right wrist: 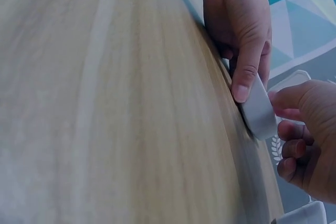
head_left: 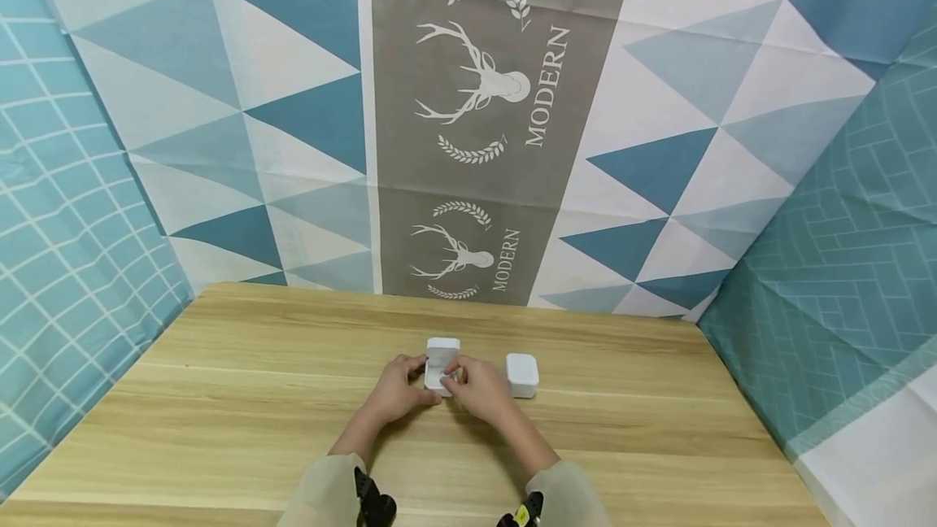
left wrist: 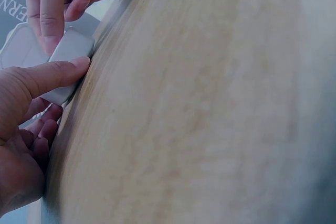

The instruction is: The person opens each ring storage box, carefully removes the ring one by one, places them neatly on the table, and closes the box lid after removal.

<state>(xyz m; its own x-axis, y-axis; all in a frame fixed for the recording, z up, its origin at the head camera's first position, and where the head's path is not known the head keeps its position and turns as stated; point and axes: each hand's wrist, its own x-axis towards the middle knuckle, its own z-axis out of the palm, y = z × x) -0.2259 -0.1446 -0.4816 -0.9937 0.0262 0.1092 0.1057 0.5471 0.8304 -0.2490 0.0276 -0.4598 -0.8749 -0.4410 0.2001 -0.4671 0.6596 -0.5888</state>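
Small white hinged box point(head_left: 440, 357), square with rounded corners, looking like moulded plastic or covered card: one, lid raised, base resting on the pale striped wood-grain tabletop point(head_left: 241, 397), between the fingers of both hands.

Left hand point(head_left: 398, 390), bare: thumb along the near wall of the base, other fingers at the side and behind; the fingers are narrowed on the box and hold it.

Right hand point(head_left: 483, 390), bare: index finger and thumb brought close together at the open mouth of the box, remaining fingers curled below the palm. From where I stand I cannot tell whether those two tips pinch anything; they hide the inside.

Second white box point(head_left: 521, 375), rounded cube, closed: one, standing just beyond the right hand's knuckles on the outer side, apart from the fingers.

Handling notes, by judgement: light, with little weight to keep it planted, so a push from the right fingertips could slide or tip it unless the left thumb steadies it. Walls look stiff and should take a moderate pinch. Faces look smooth and perhaps slightly slippery under dry fingertips. The hinge is probably the delicate part. Best hold: low on the base, thumb in front and fingers opposite, as the left hand has it; the raised lid makes a poor handle.
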